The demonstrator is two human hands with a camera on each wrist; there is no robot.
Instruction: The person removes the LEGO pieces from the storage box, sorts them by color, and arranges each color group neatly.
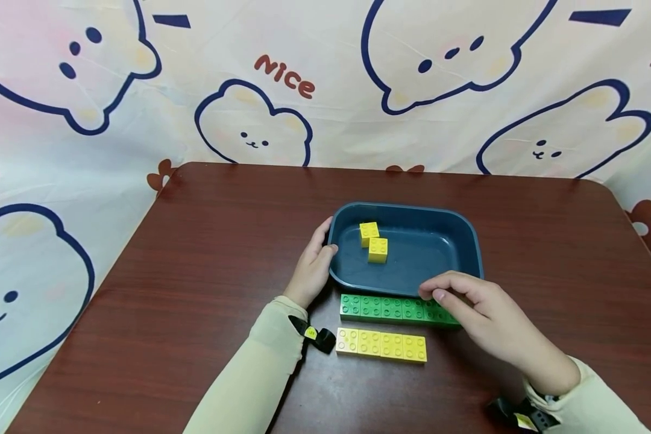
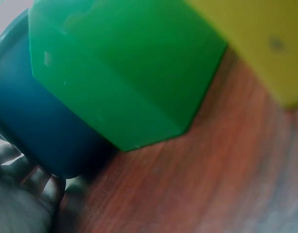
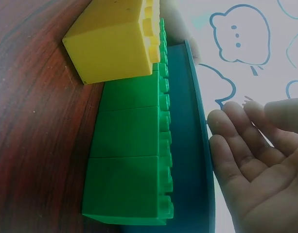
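A dark blue tray (image 1: pixel 439 247) sits on the table with two small yellow bricks, one (image 1: pixel 368 231) behind the other (image 1: pixel 378 251), in its left part. At the tray's left end my left hand (image 1: pixel 310 271) grips the rim, thumb on top and fingers round the outer side. My right hand (image 1: pixel 493 316) hovers at the front right rim, fingers loosely bent and holding nothing; its palm (image 3: pixel 265 184) shows bare in the right wrist view. Just below that hand lies a row of joined green bricks (image 1: pixel 382 307), its right end partly hidden. A shorter yellow brick row (image 1: pixel 381 345) lies nearer me.
Dark wooden table (image 1: pixel 222 259) surrounds everything. Behind it hangs a white cloth (image 1: pixel 336 132) with cartoon bears, which also covers the left side. A black strap with a small device (image 1: pixel 320 339) sits on the left wrist, close to the yellow row.
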